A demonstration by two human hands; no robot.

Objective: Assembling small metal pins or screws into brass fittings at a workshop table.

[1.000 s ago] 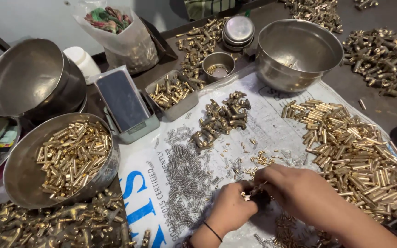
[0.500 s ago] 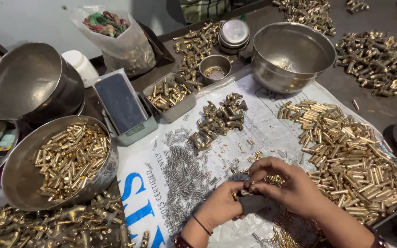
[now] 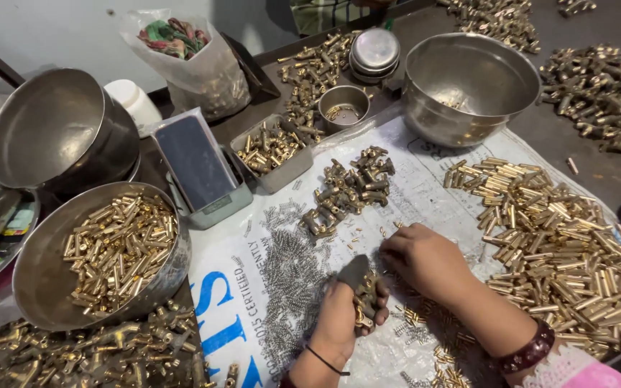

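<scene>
We see shiny brass pieces [image 3: 365, 302] in our left hand [image 3: 339, 323] | dull grey metal springs [image 3: 292, 280] left of it | glossy brass tubes [image 3: 562, 237] right of our right hand [image 3: 425, 260] | smooth steel bowl [image 3: 468, 86] beyond | printed woven plastic sheet [image 3: 425, 194] beneath.

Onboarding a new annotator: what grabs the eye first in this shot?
Brass everywhere: a big heap of brass tubes at right and a steel bowl full of them at left. At bottom centre, the left hand holds a cluster of small brass parts while the right hand rests on the white printed sheet beside a spread of tiny springs.
</scene>
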